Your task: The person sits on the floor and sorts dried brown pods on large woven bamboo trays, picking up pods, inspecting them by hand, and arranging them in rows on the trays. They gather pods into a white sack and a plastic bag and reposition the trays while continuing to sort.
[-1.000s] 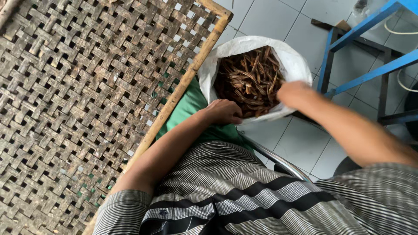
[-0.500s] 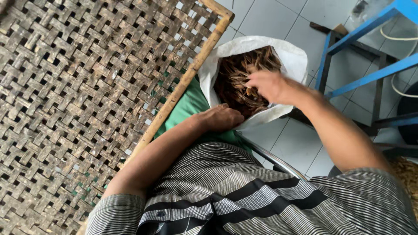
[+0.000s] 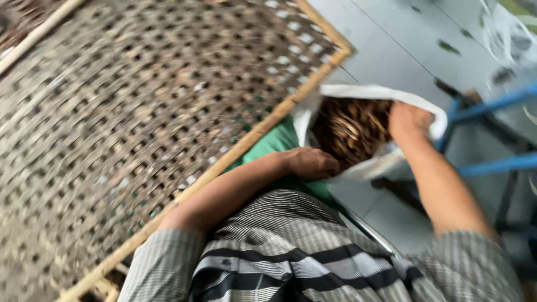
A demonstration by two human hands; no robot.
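A white sack (image 3: 363, 168) stands open on the floor, filled with brown dried strips (image 3: 349, 131). My left hand (image 3: 310, 162) is closed on the sack's near edge, beside a green cloth (image 3: 274, 142). My right hand (image 3: 408, 120) is at the sack's far right rim, over the strips. Its fingers curl downward and blur hides whether they hold anything. Striped grey sleeves cover both upper arms.
A large woven bamboo tray (image 3: 140, 123) with a pale wooden frame fills the left side and slants toward the sack. A blue metal frame (image 3: 492, 162) stands at the right on the grey tiled floor (image 3: 391, 45). The whole picture is motion-blurred.
My right hand has gone from the sack's right outer side into its mouth, then to its far right rim. The left hand has stayed on the near edge. The view has shifted.
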